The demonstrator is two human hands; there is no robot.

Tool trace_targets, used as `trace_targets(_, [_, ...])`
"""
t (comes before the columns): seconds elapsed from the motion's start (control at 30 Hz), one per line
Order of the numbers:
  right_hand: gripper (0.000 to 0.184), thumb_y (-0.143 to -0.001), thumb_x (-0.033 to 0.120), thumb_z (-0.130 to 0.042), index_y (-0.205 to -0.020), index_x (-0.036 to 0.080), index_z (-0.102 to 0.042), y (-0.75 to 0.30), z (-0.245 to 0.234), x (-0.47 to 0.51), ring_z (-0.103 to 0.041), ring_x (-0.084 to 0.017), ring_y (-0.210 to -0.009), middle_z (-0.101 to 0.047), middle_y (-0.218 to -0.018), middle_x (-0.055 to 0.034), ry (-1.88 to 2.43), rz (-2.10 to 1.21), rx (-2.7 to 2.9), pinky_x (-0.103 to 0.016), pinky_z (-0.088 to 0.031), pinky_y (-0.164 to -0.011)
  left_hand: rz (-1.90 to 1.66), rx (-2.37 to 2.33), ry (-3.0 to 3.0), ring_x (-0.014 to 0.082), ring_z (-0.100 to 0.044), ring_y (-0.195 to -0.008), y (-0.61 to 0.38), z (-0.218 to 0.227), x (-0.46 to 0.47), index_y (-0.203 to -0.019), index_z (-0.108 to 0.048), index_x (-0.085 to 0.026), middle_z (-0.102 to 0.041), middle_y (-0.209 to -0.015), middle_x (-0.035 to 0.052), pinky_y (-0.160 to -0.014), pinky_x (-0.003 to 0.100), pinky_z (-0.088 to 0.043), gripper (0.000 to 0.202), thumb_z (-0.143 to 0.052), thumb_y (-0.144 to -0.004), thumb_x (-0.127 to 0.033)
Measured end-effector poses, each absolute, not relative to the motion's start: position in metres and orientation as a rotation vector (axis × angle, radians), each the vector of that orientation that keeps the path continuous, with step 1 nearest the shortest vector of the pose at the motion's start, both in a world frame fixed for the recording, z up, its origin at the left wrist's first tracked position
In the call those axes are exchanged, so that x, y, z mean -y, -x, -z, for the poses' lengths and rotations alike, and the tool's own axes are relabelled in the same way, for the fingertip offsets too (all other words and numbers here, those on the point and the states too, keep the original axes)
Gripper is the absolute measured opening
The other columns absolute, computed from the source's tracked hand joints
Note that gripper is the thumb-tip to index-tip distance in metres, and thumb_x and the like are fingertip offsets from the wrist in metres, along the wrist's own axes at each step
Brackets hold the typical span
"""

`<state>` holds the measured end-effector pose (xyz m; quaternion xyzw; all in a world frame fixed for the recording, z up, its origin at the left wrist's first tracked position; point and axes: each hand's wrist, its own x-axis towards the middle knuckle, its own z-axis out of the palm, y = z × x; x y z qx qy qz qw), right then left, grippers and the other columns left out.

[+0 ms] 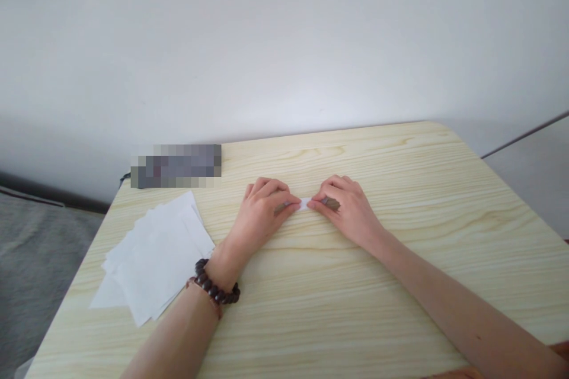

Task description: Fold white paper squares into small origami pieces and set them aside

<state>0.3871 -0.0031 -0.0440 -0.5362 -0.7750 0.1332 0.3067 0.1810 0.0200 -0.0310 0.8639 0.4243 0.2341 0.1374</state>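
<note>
The left hand (262,210) & right hand (344,207) were both curled tight, pinching the 2 ends of a small paper (304,203). It lay on the table (400,284), right between the hands, w/ only a tiny white bit showing. If the hands pulled apart too hard, the small paper could rip. If 1 thumb slipped, it could go crooked. The left arm w/ the bracelet (216,290) was just beside the paper pile (155,254) & could bump it.

one paper strip (304,203), one bracelet (216,290), maybe five loose sheets (155,254).
</note>
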Motion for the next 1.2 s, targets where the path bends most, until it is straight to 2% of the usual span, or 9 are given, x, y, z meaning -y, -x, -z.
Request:
trace_targets(0.23, [0.008, -0.082, 0.024, -0.070, -0.075, 0.022, -0.066, -0.393, 0.036, -0.002, -0.056, -0.020, -0.084, -0.065, -0.083, -0.0019, 1.484, -0.565, 1.983, -0.038, -0.039, -0.082, -0.684, -1.254, -2.437, 0.0240, -0.048, -0.103, -0.178, 0.035, -0.022, -0.089, -0.074, -0.028, -0.067, -0.093, 0.0029, -0.090, 0.041, -0.035, 0.011, -0.065, -0.086, -0.033])
trace_targets(0.4, [0.009, -0.082, 0.018, -0.066, -0.073, 0.020, -0.065, -0.408, 0.036, -0.005, -0.057, -0.014, -0.070, -0.060, -0.080, -0.0007, 1.417, -0.756, 1.916, -0.028, -0.045, -0.067, -0.687, -1.256, -2.409, 0.0230, -0.050, -0.099, -0.176, 0.036, -0.023, -0.088, -0.073, -0.025, -0.066, -0.092, 0.0035, -0.088, 0.040, -0.037, 0.010, -0.064, -0.087, -0.031])
trace_targets(0.47, [0.005, -0.084, 0.018, -0.063, -0.080, 0.020, -0.066, -0.410, 0.038, -0.003, -0.058, -0.015, -0.077, -0.060, -0.087, -0.0024, 1.343, -0.723, 1.930, -0.028, -0.047, -0.068, -0.689, -1.249, -2.405, 0.0224, -0.051, -0.098, -0.175, 0.036, -0.023, -0.091, -0.072, -0.024, -0.065, -0.094, 0.0039, -0.088, 0.039, -0.038, 0.010, -0.063, -0.088, -0.028])
trace_targets(0.6, [0.013, -0.091, 0.019, -0.055, -0.094, 0.022, -0.067, -0.402, 0.042, 0.002, -0.056, -0.020, -0.094, -0.061, -0.096, -0.0064, 1.239, -0.425, 2.026, -0.036, -0.046, -0.087, -0.702, -1.217, -2.436, 0.0212, -0.052, -0.097, -0.176, 0.036, -0.021, -0.099, -0.069, -0.024, -0.064, -0.097, 0.0049, -0.086, 0.037, -0.040, 0.015, -0.057, -0.091, -0.024])
trace_targets(0.73, [0.010, -0.090, 0.027, -0.059, -0.088, 0.022, -0.067, -0.392, 0.043, 0.000, -0.056, -0.021, -0.089, -0.063, -0.090, -0.0057, 1.244, -0.387, 2.132, -0.037, -0.045, -0.083, -0.721, -1.234, -2.461, 0.0216, -0.052, -0.097, -0.179, 0.037, -0.019, -0.098, -0.070, -0.023, -0.064, -0.096, 0.0053, -0.085, 0.037, -0.040, 0.016, -0.055, -0.092, -0.026])
trace_targets(0.87, [0.010, -0.090, 0.028, -0.059, -0.085, 0.022, -0.066, -0.390, 0.042, -0.003, -0.057, -0.021, -0.088, -0.065, -0.090, -0.0045, 1.309, -0.447, 2.129, -0.037, -0.044, -0.082, -0.703, -1.287, -2.454, 0.0226, -0.051, -0.098, -0.180, 0.038, -0.020, -0.094, -0.071, -0.025, -0.065, -0.095, 0.0047, -0.086, 0.038, -0.040, 0.015, -0.058, -0.090, -0.031])
trace_targets(1.03, [0.007, -0.086, 0.022, -0.061, -0.081, 0.022, -0.065, -0.402, 0.040, -0.007, -0.057, -0.020, -0.089, -0.065, -0.087, -0.0036, 1.359, -0.589, 2.066, -0.036, -0.045, -0.082, -0.697, -1.331, -2.425, 0.0235, -0.051, -0.099, -0.172, 0.040, -0.022, -0.101, -0.070, -0.025, -0.065, -0.096, 0.0048, -0.088, 0.040, -0.042, 0.017, -0.063, -0.087, -0.032])
trace_targets(1.2, [0.008, -0.087, 0.018, -0.056, -0.087, 0.021, -0.063, -0.413, 0.041, -0.005, -0.057, -0.015, -0.077, -0.062, -0.092, -0.0047, 1.307, -0.651, 1.973, -0.029, -0.048, -0.070, -0.728, -1.303, -2.400, 0.0233, -0.053, -0.098, -0.165, 0.041, -0.025, -0.103, -0.070, -0.023, -0.065, -0.096, 0.0057, -0.088, 0.039, -0.045, 0.018, -0.061, -0.088, -0.028])
